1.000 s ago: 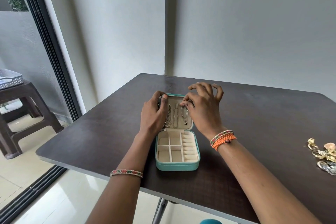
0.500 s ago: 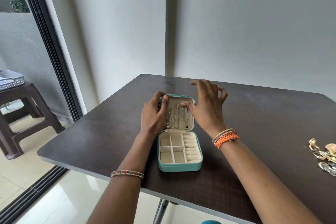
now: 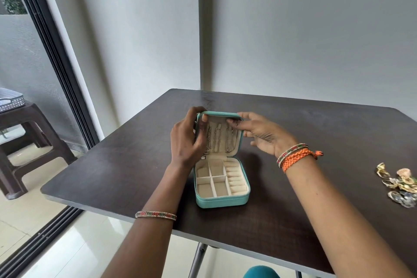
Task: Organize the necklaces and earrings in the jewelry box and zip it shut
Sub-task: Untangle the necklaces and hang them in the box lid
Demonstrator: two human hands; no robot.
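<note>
Jewelry box [image 3: 222, 189] sits open near table's [image 3: 316, 133] front edge. Left hand [image 3: 185, 140] grips lid's left rim; right hand [image 3: 262, 134] pinches its top corner. Keep lid steady so hung necklaces [image 3: 217, 140] don't tangle; earrings [image 3: 399, 184] wait at right edge.

Earrings [image 3: 399, 184] right of jewelry box [image 3: 222, 198]

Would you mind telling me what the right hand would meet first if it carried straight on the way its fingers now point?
The right hand points leftward, fingertips already at the upright lid of the teal zip jewelry box. Going on, it would likely meet the hanging silver necklaces, then the left hand; depth is unclear.
</note>
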